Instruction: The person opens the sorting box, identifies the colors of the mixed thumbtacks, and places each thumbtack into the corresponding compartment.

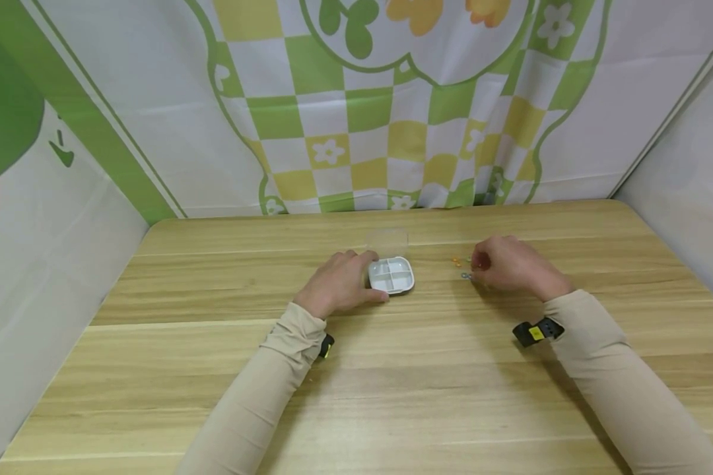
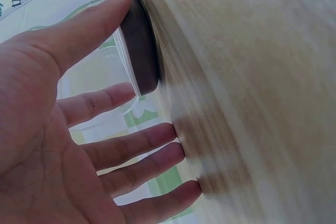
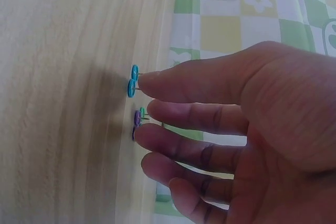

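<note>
My left hand (image 1: 343, 280) holds a small white box (image 1: 391, 276) with four compartments, thumb on its near side and index finger at its far side. In the left wrist view, the box's dark outer side (image 2: 140, 45) shows, and the other fingertips reach the tabletop. The clear lid (image 1: 387, 242) stands open behind the box. My right hand (image 1: 511, 265) is over a few thumbtacks, thumb and index finger apart. The thumb tip is right at the pins of two blue thumbtacks (image 3: 131, 88). Beside them lie a purple thumbtack (image 3: 137, 118) and a green thumbtack (image 3: 143, 111), partly hidden by the fingers.
Orange thumbtacks (image 1: 457, 262) lie left of my right hand on the wooden table (image 1: 392, 382). A checked green, yellow and white cloth (image 1: 368, 132) hangs along the table's back edge, with pale cloth at both sides.
</note>
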A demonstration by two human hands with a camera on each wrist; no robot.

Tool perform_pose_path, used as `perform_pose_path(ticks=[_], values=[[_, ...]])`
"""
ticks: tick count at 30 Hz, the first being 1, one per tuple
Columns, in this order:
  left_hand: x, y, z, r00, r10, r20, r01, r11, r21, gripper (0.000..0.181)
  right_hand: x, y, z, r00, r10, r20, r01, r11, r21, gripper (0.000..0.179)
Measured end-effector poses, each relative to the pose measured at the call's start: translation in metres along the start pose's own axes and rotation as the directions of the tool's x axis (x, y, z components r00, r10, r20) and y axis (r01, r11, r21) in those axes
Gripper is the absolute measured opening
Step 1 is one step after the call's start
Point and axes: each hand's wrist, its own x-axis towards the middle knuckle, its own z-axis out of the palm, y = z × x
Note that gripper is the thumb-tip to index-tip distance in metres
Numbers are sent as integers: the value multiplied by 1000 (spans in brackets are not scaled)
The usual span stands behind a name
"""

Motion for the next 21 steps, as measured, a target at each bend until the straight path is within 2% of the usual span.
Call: perform_pose_path(ticks=[11, 21], values=[[0, 0, 0, 1000, -11, 9, 11, 1000, -7, 75, 0, -2, 2, 999, 12, 36, -12, 1000, -4, 13], [-1, 1, 0, 1000, -4, 11, 4, 1000, -9, 75, 0, -4, 4, 1000, 15, 22, -15, 1000, -27, 13]])
